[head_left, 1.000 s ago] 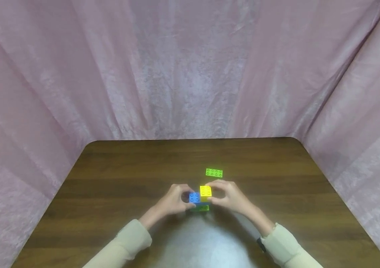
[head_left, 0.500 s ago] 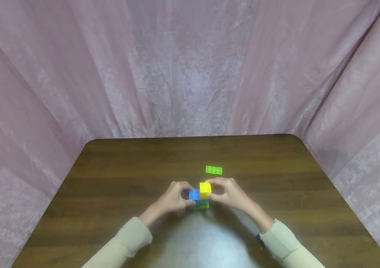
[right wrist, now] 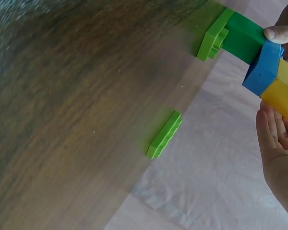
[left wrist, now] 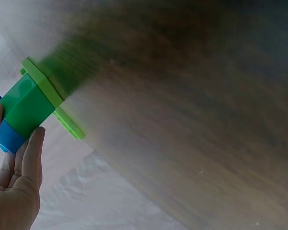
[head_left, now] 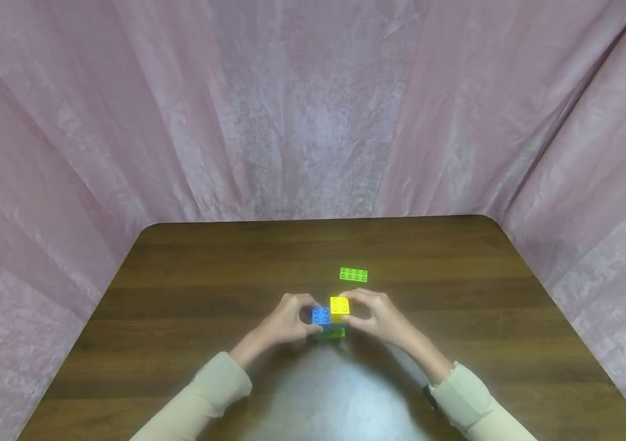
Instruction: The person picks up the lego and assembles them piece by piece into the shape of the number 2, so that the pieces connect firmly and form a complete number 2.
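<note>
A small brick tower stands on the wooden table: a light green base plate (right wrist: 213, 37), a darker green brick (left wrist: 29, 108) on it, then a blue brick (head_left: 321, 316) jutting out to the right. On the blue brick's right half sits a yellow brick (head_left: 339, 304). My left hand (head_left: 288, 318) pinches the blue brick between thumb and fingers, its thumb on the near side. From the right side, my right hand (head_left: 378, 317) pinches the yellow brick. In the head view the blue and yellow bricks hide most of the tower below.
A second light green plate (head_left: 354, 274) lies studs up, just beyond the tower and slightly right. The brown table (head_left: 225, 257) has rounded far corners, with pink curtains (head_left: 313, 122) behind it and at both sides.
Both hands keep their hold on the bricks, and the tower looks the same. The head view has tilted slightly, so the table and everything on it appear a little higher.
</note>
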`<action>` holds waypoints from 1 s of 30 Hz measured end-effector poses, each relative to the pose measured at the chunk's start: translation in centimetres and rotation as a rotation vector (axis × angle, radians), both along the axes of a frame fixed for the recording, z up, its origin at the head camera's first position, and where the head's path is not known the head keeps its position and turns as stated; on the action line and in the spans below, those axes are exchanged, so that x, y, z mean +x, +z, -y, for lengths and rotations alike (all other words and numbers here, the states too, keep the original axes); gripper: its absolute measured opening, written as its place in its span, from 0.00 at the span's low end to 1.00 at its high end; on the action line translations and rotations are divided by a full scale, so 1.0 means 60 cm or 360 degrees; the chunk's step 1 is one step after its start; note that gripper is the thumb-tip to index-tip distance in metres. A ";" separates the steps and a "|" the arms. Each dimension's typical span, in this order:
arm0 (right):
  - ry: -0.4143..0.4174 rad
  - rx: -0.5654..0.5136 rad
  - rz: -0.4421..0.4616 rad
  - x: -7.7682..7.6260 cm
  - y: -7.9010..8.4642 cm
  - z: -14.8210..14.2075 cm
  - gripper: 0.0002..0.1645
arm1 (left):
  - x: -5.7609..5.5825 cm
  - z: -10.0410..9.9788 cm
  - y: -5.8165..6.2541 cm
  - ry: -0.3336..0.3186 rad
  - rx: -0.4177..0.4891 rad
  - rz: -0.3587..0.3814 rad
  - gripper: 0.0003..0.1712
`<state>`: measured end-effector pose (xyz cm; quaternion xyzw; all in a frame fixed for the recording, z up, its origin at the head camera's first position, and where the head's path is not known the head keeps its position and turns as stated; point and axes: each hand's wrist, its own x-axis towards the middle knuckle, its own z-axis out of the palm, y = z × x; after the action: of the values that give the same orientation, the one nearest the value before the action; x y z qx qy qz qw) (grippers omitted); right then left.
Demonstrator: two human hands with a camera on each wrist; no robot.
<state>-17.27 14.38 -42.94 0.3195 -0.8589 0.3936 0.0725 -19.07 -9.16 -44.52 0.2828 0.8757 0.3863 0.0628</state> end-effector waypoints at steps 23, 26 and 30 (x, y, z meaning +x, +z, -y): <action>-0.0037 -0.0024 0.0016 0.006 -0.004 0.003 0.25 | 0.002 0.003 0.001 -0.0001 0.0035 0.0030 0.17; -0.0031 -0.0040 0.0025 0.006 -0.006 0.002 0.25 | 0.003 0.003 0.000 0.0001 0.0048 0.0041 0.17; -0.0022 -0.0081 0.0010 0.002 -0.009 0.002 0.24 | 0.002 0.003 0.000 0.0016 0.0054 0.0047 0.17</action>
<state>-17.14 14.28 -43.51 0.3103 -0.8511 0.4158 0.0805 -18.98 -9.32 -44.53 0.2738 0.8694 0.4055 0.0690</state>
